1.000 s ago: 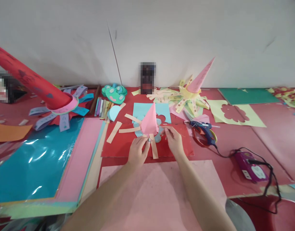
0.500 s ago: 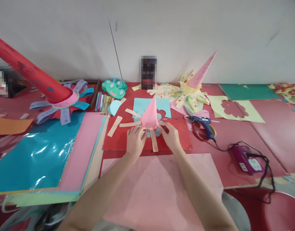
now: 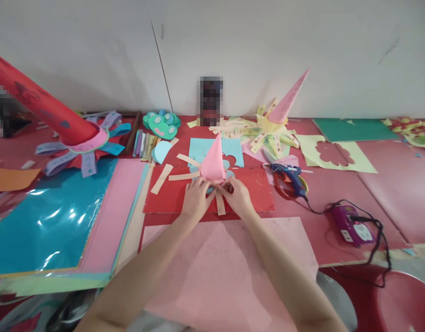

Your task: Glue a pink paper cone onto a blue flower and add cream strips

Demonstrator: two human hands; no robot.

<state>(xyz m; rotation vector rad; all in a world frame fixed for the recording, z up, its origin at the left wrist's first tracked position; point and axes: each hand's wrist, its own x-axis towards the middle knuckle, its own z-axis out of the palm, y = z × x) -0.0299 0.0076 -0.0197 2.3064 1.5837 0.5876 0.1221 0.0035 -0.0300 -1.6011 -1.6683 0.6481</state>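
A pink paper cone [image 3: 213, 161] stands on a light blue paper flower [image 3: 229, 172], above a red sheet [image 3: 254, 193]. Peach paper strips stick out from its base, two to the left and one strip [image 3: 220, 204] toward me. My left hand [image 3: 197, 198] and my right hand [image 3: 237, 196] meet at the front of the cone's base. Both are closed, thumbs and fingers pinching at the inner end of that front strip; the fingers partly hide the join. A loose peach strip [image 3: 162, 179] lies left of the cone.
A blue glue gun [image 3: 291, 175] lies to the right, its cord near a purple power box [image 3: 352, 226]. At left stand a large red cone [image 3: 42, 99] and stacked coloured sheets [image 3: 98, 216]. Behind are frog cut-outs [image 3: 162, 124] and a pink cone with yellow strips [image 3: 288, 103].
My right hand has moved left from the cone's right side to its front, closing in on my left hand. The whole view has shifted slightly.
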